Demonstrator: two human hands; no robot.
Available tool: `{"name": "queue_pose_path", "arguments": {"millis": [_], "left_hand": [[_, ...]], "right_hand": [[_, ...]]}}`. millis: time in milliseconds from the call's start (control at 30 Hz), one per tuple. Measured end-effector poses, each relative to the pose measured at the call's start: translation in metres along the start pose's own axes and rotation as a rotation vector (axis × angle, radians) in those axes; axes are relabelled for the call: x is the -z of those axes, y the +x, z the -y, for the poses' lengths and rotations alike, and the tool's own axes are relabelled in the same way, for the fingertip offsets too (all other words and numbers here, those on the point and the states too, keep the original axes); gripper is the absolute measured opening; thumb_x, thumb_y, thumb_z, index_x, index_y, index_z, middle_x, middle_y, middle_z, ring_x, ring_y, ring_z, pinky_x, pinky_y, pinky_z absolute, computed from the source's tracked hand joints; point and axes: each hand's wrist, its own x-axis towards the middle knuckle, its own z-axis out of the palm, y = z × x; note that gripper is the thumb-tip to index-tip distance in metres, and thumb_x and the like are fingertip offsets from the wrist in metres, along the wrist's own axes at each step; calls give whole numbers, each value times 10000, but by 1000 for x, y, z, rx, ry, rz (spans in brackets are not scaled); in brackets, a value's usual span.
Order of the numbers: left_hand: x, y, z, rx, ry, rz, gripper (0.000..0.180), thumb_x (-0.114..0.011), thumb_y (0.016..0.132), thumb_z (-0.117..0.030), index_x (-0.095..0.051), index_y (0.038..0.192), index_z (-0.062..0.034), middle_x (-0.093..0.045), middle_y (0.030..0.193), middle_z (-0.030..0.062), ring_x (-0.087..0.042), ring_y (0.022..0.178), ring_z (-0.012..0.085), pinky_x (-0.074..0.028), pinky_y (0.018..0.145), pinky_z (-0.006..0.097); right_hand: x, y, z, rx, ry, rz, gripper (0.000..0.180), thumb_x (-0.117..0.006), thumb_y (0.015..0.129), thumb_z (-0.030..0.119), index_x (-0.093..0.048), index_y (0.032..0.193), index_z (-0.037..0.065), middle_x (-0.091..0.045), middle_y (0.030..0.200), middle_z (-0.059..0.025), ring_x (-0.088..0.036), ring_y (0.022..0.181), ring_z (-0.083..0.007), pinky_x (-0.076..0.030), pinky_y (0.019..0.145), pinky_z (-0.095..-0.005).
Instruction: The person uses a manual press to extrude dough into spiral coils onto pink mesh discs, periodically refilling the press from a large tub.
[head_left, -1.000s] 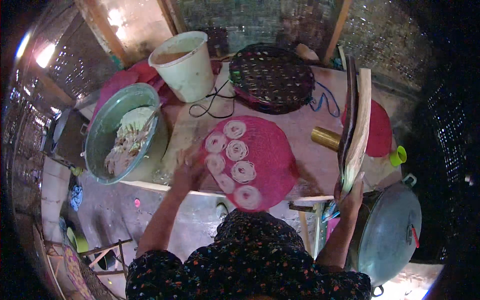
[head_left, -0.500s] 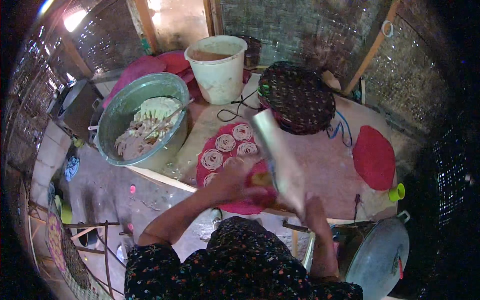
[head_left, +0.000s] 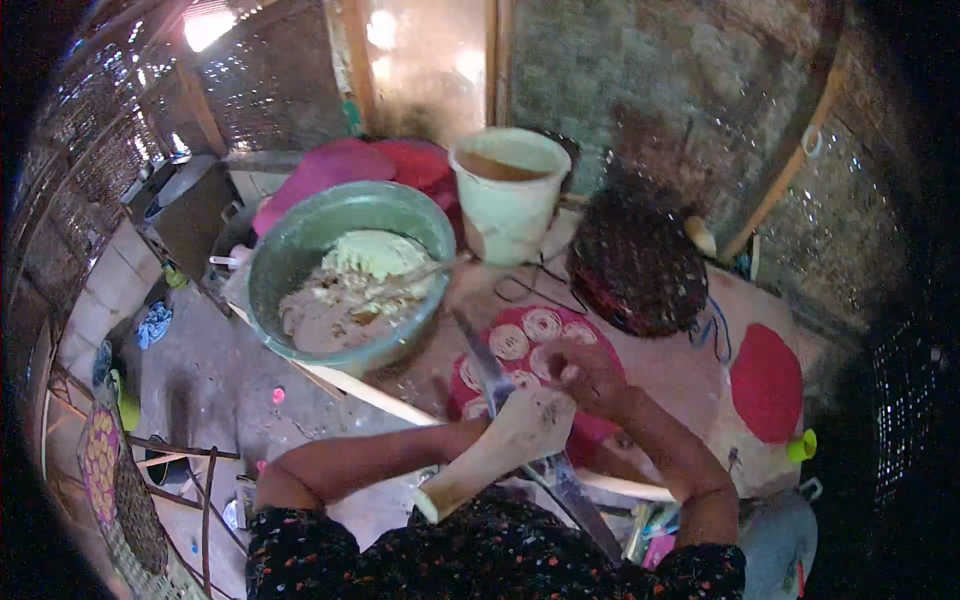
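My left hand (head_left: pixel 470 434) is at the near edge of the table, its fingers mostly hidden behind a pale wooden tool (head_left: pixel 500 450) that it holds. The tool is a thick wooden piece crossed by a long grey flat bar (head_left: pixel 480 360), tilted over my lap. Beyond it lies a round red mat (head_left: pixel 605 340) bearing several pale noodle-like coils (head_left: pixel 542 323). My right hand (head_left: pixel 585 378) is over the mat's right part, fingers curled close together, beside the coils. Whatever may be between those fingers does not show.
A large green-grey tub (head_left: pixel 260 270) of pale dough stands at the left, a white bucket (head_left: pixel 510 210) behind it. A dark woven basket (head_left: pixel 640 260) sits at the back. Farther right are a red mat (head_left: pixel 767 385) and a yellow-green cup (head_left: pixel 802 446); a big metal pan (head_left: pixel 780 545) is below.
The wooden tool has swung from upright over the mat to a tilt toward my lap on the left. My right hand has left its lower end and reached over the mat. The view has shifted.
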Motion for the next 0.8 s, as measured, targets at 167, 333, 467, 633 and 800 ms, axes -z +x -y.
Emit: {"name": "queue_pose_path", "arguments": {"millis": [167,333,467,633,800], "left_hand": [[159,-49,-52,-62,295,-37,320,-611,762,-223,-581,1023,-40,-607,926,153,-565,893,267,-456,791,381],[276,-83,-122,-97,676,8,310,-615,718,-236,-602,956,-38,-601,847,200,-578,818,330,-469,748,392],[321,-132,-126,162,1155,-321,303,-614,698,-237,-610,920,-30,-603,799,220,-588,785,363,-476,706,399],[379,-195,-71,66,1144,-826,280,-628,709,-206,-609,918,-20,-628,792,169,-613,756,314,-485,666,380],[375,-151,-24,-68,-201,-899,272,-587,793,-143,-563,1035,-21,-611,944,63,-558,874,178,-438,776,316]], "right_hand": [[8,169,177,619,24,444,566,-617,737,152,-382,1240,38,-524,1046,-197,-564,856,-363,-465,726,-424],[-49,281,175,638,14,-146,344,-530,799,47,-399,1117,42,-540,865,-169,-589,799,-301,-458,699,-365],[-65,352,136,240,59,-402,234,-506,862,131,-418,1061,45,-512,764,-86,-500,678,-155,-437,617,-338],[-27,357,57,-247,357,-682,213,-508,873,202,-436,1048,104,-504,687,-46,-507,513,-160,-418,420,-298],[-83,338,-80,117,1202,-861,205,-476,892,241,-476,1021,82,-518,706,-30,-495,539,-143,-427,511,-292]]}}
